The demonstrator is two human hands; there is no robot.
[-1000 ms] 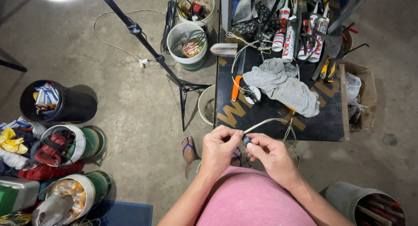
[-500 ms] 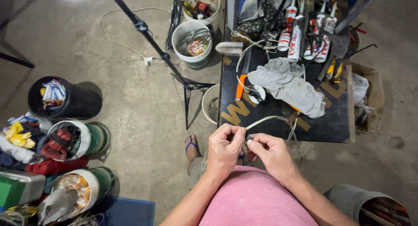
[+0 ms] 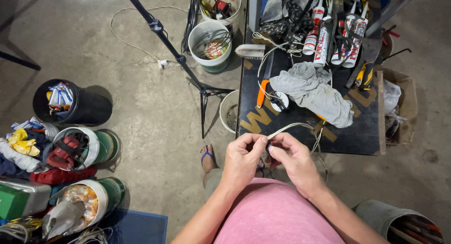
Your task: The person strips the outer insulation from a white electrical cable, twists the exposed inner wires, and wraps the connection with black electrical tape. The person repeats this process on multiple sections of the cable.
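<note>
Both hands unmoved, left hand (image 3: pixel 243 160) and right hand (image 3: pixel 292 160) pinching white cable (image 3: pixel 290 127) between fingertips

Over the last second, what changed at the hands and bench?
Little changed. Both hands stayed together in front of the body: the left hand and right hand still pinch the end of the pale cable, fingers shifting only slightly. The view drifted a little. The cable still loops back onto the black table; the grey rag, orange-handled tool and buckets sit as before.
</note>
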